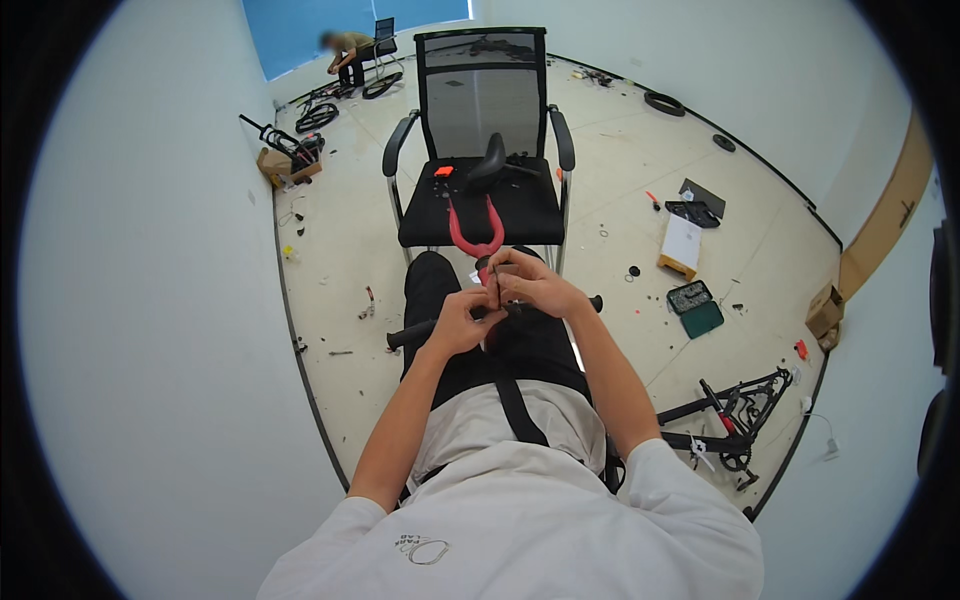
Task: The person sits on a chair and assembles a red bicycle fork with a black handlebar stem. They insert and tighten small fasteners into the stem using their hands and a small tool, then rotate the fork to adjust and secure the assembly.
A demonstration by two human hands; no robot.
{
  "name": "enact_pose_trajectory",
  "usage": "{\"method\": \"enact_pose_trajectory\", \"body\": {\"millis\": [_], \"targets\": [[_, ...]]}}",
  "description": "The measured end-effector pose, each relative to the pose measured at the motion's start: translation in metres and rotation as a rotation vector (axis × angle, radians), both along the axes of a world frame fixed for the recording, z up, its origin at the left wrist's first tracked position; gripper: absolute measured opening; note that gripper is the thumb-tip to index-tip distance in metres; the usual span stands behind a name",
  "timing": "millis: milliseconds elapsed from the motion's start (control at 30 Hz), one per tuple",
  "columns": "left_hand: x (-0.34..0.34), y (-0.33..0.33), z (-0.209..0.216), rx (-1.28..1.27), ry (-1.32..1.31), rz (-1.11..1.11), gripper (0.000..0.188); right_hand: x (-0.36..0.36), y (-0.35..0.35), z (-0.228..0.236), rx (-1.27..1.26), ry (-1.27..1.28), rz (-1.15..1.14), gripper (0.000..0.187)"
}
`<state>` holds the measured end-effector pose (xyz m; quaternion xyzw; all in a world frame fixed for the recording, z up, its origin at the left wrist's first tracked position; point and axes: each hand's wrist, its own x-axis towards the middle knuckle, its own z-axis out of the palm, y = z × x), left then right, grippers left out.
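Observation:
A red bicycle fork [473, 240] lies between my thighs, its two legs pointing away from me toward the chair. The handlebar crosses my lap, with its black left grip [410, 335] and right grip [597, 303] showing at either side. Over the stem area my two hands meet. My right hand [538, 284] is closed, pinching a thin dark rod-like piece [498, 284]. Below it and to the left, my left hand [465, 320] is closed too, its fingertips at the lower end of that piece. What sits between the left fingers is hidden.
A black office chair [485, 215] faces me, holding a bicycle saddle [488, 165]. At right on the floor lie a green tool case [701, 316], a white-and-yellow box [680, 243] and a black bicycle frame [735, 420]. Far left, a person [350, 50] sits near tyres.

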<state>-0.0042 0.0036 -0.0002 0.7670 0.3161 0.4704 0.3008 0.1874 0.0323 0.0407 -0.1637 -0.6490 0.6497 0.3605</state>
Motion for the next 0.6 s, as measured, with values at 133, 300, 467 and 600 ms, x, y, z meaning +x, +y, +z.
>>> {"method": "enact_pose_trajectory", "body": {"millis": [133,300,467,600], "targets": [[-0.001,0.002,-0.002,-0.007,0.019,-0.003,0.010,0.009,0.010,0.033,0.358,-0.314,-0.106,0.023],[-0.006,0.006,-0.006,-0.027,0.034,-0.023,0.009,0.011,-0.004,0.062,0.892,-0.612,-0.261,0.023],[-0.011,0.006,-0.007,-0.050,0.032,-0.049,0.010,0.014,-0.002,0.075,1.129,-0.730,-0.229,0.025],[-0.013,0.001,-0.004,-0.070,0.032,-0.082,0.010,0.013,-0.001,0.081,1.224,-0.809,-0.147,0.026]]}}
